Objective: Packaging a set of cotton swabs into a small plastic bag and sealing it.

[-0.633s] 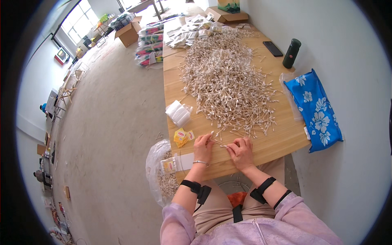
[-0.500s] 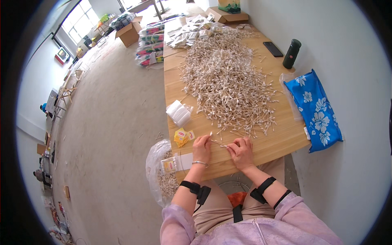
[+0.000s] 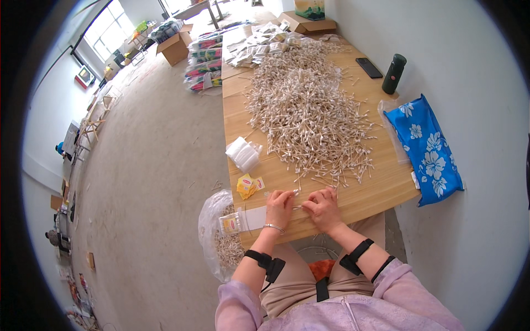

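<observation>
Close together at the near end of the wooden table (image 3: pixel 359 201), both my hands are closed in a pinch. My left hand (image 3: pixel 279 209) grips cotton swabs (image 3: pixel 296 192), whose white tips poke out beyond the fingers. My right hand (image 3: pixel 322 209) pinches the ends of swabs in the gap between the hands; how many is hidden. Just beyond lies a large heap of loose cotton swabs (image 3: pixel 309 116). Left of my left hand are a white strip (image 3: pixel 255 218) and a clear packet of swabs (image 3: pixel 229 223) with a yellow label.
Yellow cards (image 3: pixel 247 186) and a stack of clear bags (image 3: pixel 243 154) lie along the left edge. A plastic sack (image 3: pixel 210 234) of swabs hangs beside the table. Toward the right wall are a phone (image 3: pixel 369 67), a dark bottle (image 3: pixel 394 74) and a blue flowered package (image 3: pixel 425 149).
My left hand has shifted slightly right and nearer to me, closing toward my right hand. The gap between them is narrower, and less of the swabs shows.
</observation>
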Demonstrator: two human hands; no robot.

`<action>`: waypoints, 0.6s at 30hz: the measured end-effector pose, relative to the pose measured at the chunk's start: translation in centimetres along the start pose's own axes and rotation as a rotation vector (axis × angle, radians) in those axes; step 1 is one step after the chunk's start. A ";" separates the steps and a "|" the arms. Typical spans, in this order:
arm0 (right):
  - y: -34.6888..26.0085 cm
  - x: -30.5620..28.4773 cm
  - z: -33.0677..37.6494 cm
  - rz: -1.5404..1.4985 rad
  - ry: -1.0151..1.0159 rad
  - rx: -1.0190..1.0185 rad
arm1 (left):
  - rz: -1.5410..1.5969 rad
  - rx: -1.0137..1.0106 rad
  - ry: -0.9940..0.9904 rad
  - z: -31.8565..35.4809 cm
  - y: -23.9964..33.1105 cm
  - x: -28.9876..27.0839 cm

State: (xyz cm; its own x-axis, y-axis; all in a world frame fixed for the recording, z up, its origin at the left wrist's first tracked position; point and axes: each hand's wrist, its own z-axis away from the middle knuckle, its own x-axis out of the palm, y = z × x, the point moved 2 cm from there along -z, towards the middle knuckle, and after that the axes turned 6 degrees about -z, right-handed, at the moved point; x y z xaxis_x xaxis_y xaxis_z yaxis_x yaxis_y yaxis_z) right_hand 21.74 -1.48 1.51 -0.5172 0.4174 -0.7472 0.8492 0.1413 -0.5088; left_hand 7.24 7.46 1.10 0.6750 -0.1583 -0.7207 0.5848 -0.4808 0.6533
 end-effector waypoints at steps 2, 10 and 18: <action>-0.2 0.6 0.0 -0.002 -0.004 0.009 | 0.020 0.034 0.006 0.8 0.7 0.0; 1.4 -1.3 -0.9 0.220 0.291 0.340 | 0.010 0.100 0.002 3.2 0.8 -0.2; 3.4 -0.9 -1.7 0.217 0.209 0.273 | 0.042 0.176 0.048 3.2 0.9 -0.3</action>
State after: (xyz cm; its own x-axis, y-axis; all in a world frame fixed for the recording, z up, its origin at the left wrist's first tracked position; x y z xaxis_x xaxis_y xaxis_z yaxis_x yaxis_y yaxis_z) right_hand 25.28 0.11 1.14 -0.2722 0.5883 -0.7614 0.8621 -0.2024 -0.4646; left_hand 6.11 4.33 1.21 0.7204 -0.1424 -0.6788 0.4705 -0.6188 0.6291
